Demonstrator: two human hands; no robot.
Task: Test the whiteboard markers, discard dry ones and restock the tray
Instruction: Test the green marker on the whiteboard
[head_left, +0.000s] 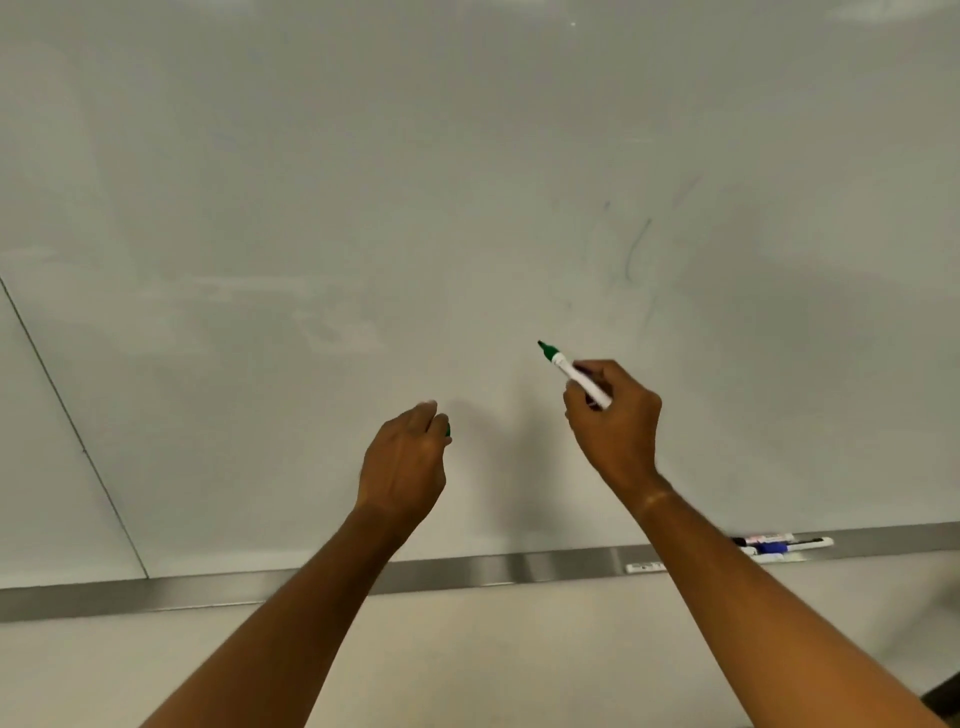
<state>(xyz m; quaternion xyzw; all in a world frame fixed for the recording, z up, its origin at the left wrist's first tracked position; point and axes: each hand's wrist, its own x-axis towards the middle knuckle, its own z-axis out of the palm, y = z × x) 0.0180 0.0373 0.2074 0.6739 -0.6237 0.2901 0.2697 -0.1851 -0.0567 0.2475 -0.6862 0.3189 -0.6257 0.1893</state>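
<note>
No legible text anywhere. Faint erased strokes on the whiteboard (631, 254), forming no letters. Print on the markers in the tray (779, 545) and on the white marker (644, 567) beside them too blurred to read.

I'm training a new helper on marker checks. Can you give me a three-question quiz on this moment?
1. True or false: the green marker in the right hand is uncapped.
2. Multiple choice: the left hand is closed on A) an eraser, B) a green cap, C) a cloth.
3. Fill in: the spare markers lie on the ____ under the whiteboard.

Key: 1 true; 2 B; 3 tray.
</note>
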